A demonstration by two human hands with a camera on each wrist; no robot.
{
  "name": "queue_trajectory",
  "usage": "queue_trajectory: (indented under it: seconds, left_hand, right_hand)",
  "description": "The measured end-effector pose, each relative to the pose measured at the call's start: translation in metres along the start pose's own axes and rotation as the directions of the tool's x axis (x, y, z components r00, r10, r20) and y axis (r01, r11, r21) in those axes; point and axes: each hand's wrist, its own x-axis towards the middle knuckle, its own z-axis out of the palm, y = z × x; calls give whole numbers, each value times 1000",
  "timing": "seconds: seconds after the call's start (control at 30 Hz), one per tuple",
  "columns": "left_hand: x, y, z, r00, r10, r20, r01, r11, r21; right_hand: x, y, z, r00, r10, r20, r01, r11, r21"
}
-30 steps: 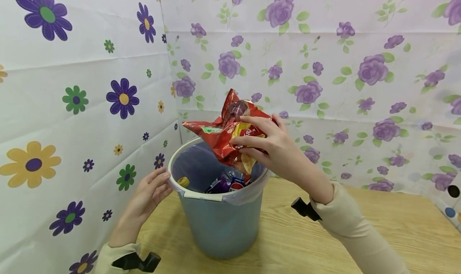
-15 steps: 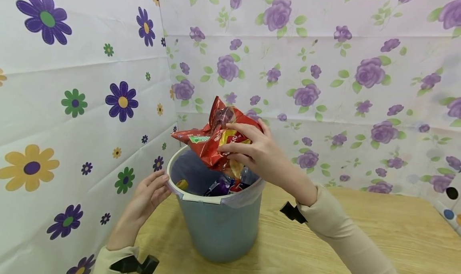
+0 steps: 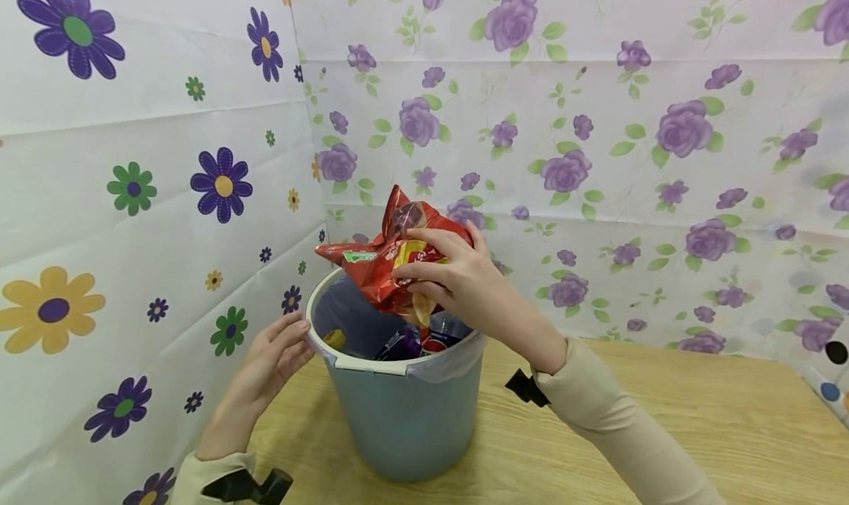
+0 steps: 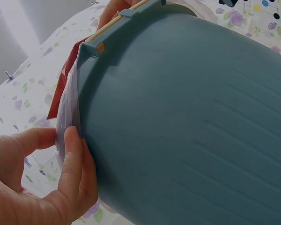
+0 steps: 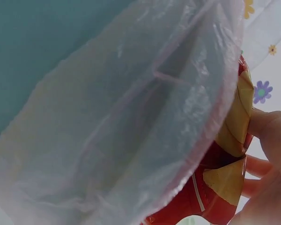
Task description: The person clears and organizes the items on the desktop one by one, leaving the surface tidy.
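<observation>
A crumpled red snack bag (image 3: pixel 371 273) with yellow and green print is gripped by my right hand (image 3: pixel 474 284), just above the mouth of a blue-grey trash can (image 3: pixel 411 424). The right wrist view shows the bag's gold and red side (image 5: pixel 225 180) beyond the liner. My left hand (image 3: pixel 272 361) pinches the can's left rim; in the left wrist view, thumb and fingers (image 4: pixel 74 154) lie on either side of the liner-covered edge. Inside the can are a bottle with a Pepsi-like label (image 3: pixel 439 343), a dark purple package (image 3: pixel 401 344) and a small yellow item (image 3: pixel 334 339).
A thin translucent liner (image 3: pixel 447 368) hangs over the can's front right rim. The can stands on a wooden table (image 3: pixel 630 424). Flower-print sheets rise close on the left (image 3: pixel 166 262) and behind (image 3: pixel 597 217).
My right hand has carried the snack bag left and slightly down, further over the can's opening; in the last half second it moved only a little. The left hand stays at the rim.
</observation>
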Motion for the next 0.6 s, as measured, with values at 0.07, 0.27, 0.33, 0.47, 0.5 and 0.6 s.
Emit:
queue_trajectory:
  seconds: [0.07, 0.27, 0.33, 0.47, 0.5, 0.6]
  left_hand:
    - [0, 0, 0, 1000, 1, 1, -1, 1000, -4]
    - [-1, -1, 0, 1000, -2, 1, 2, 1000, 1]
    - [-1, 0, 0, 1000, -2, -1, 2, 1000, 9]
    - [-1, 0, 0, 1000, 5, -1, -5, 1000, 23]
    - [-1, 0, -1, 1000, 6, -1, -5, 1000, 26]
    - [0, 0, -1, 1000, 6, -1, -6, 1000, 25]
  right_hand:
    - [1, 0, 2, 1000, 7, 15, -7, 1000, 2]
    - [-3, -2, 5, 995, 47, 84, -50, 998, 33]
    - [-5, -2, 5, 994, 52, 91, -55, 998, 33]
    - [-8, -1, 4, 997, 45, 69, -47, 999, 26]
    - [-8, -1, 4, 997, 45, 69, -46, 999, 27]
    - [-10, 0, 3, 996, 53, 76, -56, 998, 38]
